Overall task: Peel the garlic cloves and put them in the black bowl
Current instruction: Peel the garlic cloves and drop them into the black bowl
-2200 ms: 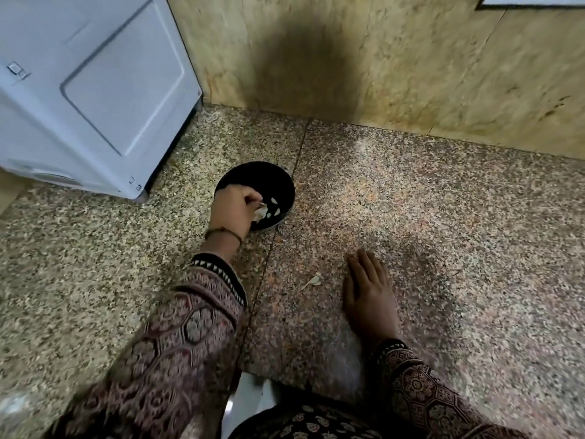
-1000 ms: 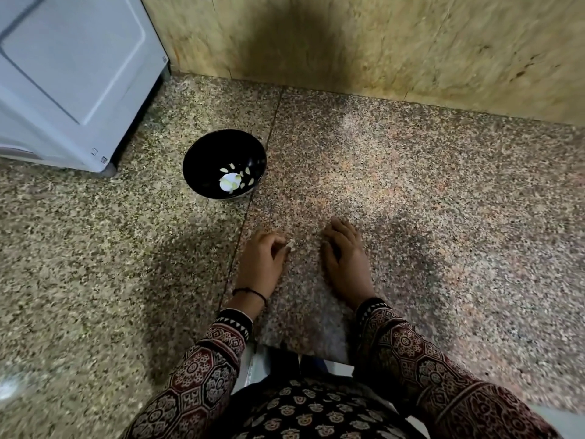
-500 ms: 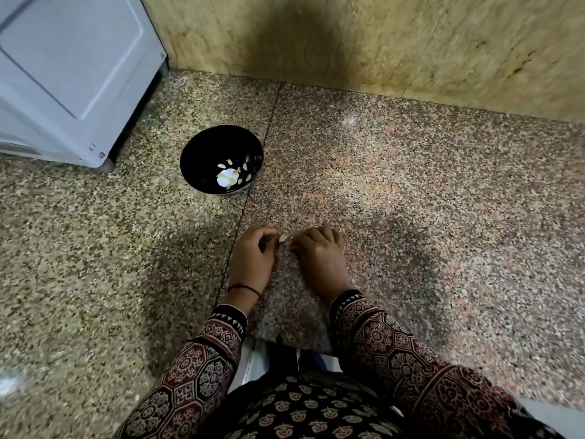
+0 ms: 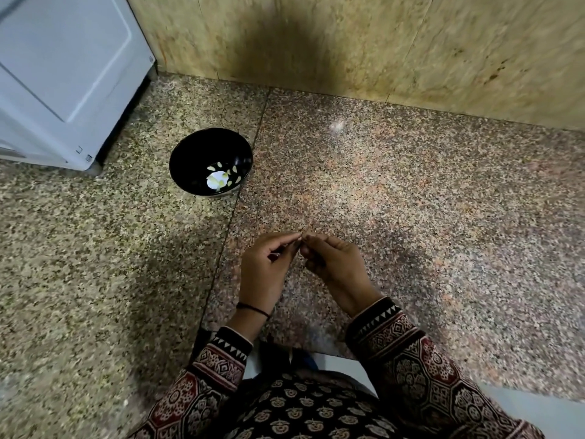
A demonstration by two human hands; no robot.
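Both hands have lifted off the desk since the earlier frames, when the left hand (image 4: 269, 264) was reaching into the black bowl (image 4: 193, 160) and the right hand (image 4: 335, 264) lay flat on the stone; now they meet in the air in front of the person's body. Their fingertips touch at one spot, pinched together on something very small. It is probably a garlic clove picked up from the desk, but it is hidden between the fingers, so I cannot tell for sure.

Holding it up close like this makes sense for peeling: one hand can steady the clove while the other works at the skin.

The bowl stands on the speckled desk, well apart from the hands, ahead and to the left, near the corner of a white appliance (image 4: 63, 74). Inside it lie several pale peeled cloves (image 4: 235, 171) and a whitish patch that may be a reflection or a bit of skin.

Each wrist is bent slightly inward, with the palms turned toward each other and the fingers curled. The patterned sleeves (image 4: 405, 353) reach to the wrists, and a thin dark band (image 4: 253, 308) circles the left one.
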